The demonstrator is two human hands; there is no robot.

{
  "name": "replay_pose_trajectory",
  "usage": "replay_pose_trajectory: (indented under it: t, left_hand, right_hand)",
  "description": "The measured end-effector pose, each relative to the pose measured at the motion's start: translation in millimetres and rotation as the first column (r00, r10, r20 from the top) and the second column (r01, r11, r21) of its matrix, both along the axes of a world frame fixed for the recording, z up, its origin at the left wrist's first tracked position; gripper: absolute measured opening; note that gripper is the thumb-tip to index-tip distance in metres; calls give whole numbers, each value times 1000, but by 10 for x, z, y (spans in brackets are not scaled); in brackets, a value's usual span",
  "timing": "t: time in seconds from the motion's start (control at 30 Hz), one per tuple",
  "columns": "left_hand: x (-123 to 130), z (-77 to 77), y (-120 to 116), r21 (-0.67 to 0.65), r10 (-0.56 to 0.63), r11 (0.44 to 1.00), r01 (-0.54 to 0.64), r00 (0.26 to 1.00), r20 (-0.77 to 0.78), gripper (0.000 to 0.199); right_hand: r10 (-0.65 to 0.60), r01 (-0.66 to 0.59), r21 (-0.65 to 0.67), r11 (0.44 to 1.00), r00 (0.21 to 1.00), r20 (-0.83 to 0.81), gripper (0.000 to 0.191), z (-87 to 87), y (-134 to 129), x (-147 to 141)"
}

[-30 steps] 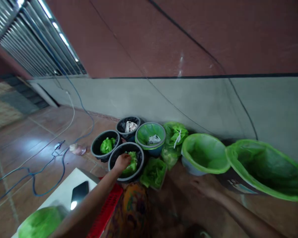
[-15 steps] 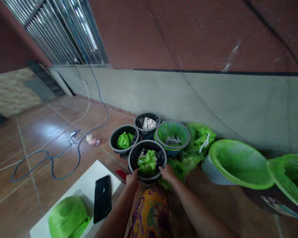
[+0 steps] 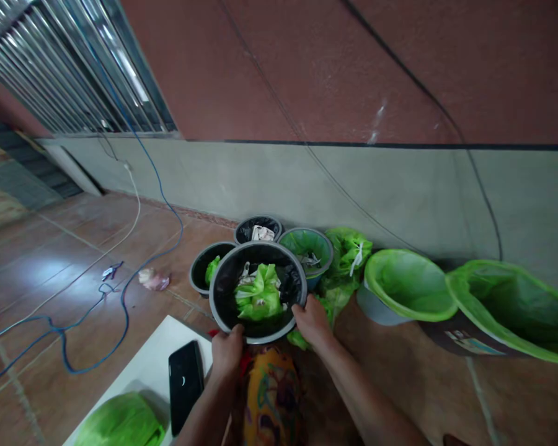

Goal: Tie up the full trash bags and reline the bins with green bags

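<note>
Between my hands is a grey-rimmed trash bin (image 3: 219,297) with a black liner, raised nearer to me than the bins behind. A crumpled green plastic bag (image 3: 259,292) and pale scraps lie inside it. My left hand (image 3: 227,353) grips the near left of the rim, and my right hand (image 3: 310,319) grips the right side. Behind stand a black-lined bin (image 3: 198,272) with green plastic, another black-lined bin (image 3: 244,230) holding whitish waste, and a green-lined bin (image 3: 325,244) with grey scraps. A knotted green bag (image 3: 346,248) leans by the wall.
At right stand two larger green-lined bins, a pale one (image 3: 381,306) and a dark one (image 3: 493,337). A white surface (image 3: 134,359) at lower left holds a phone (image 3: 186,384) and a green bundle (image 3: 121,424). Blue cable (image 3: 127,310) loops over the tiled floor.
Both hands have lifted the trash bin from the floor toward me, so it looks larger and covers part of the bins behind. The view has shifted to the right.
</note>
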State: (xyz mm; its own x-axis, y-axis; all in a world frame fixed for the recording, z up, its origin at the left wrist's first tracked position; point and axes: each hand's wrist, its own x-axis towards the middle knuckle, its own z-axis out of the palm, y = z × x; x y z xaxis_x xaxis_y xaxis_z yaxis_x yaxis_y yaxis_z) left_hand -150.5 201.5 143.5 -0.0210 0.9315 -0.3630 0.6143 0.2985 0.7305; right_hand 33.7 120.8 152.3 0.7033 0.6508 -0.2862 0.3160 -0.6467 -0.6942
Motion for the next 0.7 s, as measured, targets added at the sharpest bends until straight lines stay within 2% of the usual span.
replay_pose_trajectory:
  t: [0.1, 0.2, 0.27, 0.33, 0.4, 0.5, 0.6, 0.7]
  left_hand:
    - [72, 422, -244, 15, -59, 998, 57, 975, 216, 27]
    - [241, 803, -494, 95, -167, 985, 146, 945, 280, 30]
    - [378, 963, -676, 154, -247, 966, 209, 923, 294, 32]
    - [526, 1002, -881, 169, -310, 948, 268, 893, 327, 30]
    - [692, 914, -1101, 119, -364, 931, 345, 856, 367, 25]
    - [970, 599, -1416, -8, -427, 886, 463, 824, 372, 21]
    - [1214, 177, -1655, -158, -431, 862, 481, 861, 271, 22]
    - [1354, -245, -1774, -254, -465, 827, 502, 864, 194, 16]
  right_hand:
    - [-73, 73, 95, 993, 997, -5, 16, 397, -351, 33]
    - [-175, 178, 196, 964, 984, -34, 20, 740, -801, 95]
    - [-240, 235, 230, 944, 971, -5, 23, 906, -1151, 144]
    - [-301, 284, 228, 932, 953, 43, 25, 989, -1523, 194]
    - [-371, 353, 201, 914, 927, 56, 27, 975, -1889, 249]
    - [-466, 465, 35, 884, 876, 128, 28, 772, -2348, 347]
    - [-478, 502, -136, 854, 861, 175, 26, 392, -2629, 450]
    - [-515, 516, -264, 815, 854, 77, 29, -92, -2740, 521]
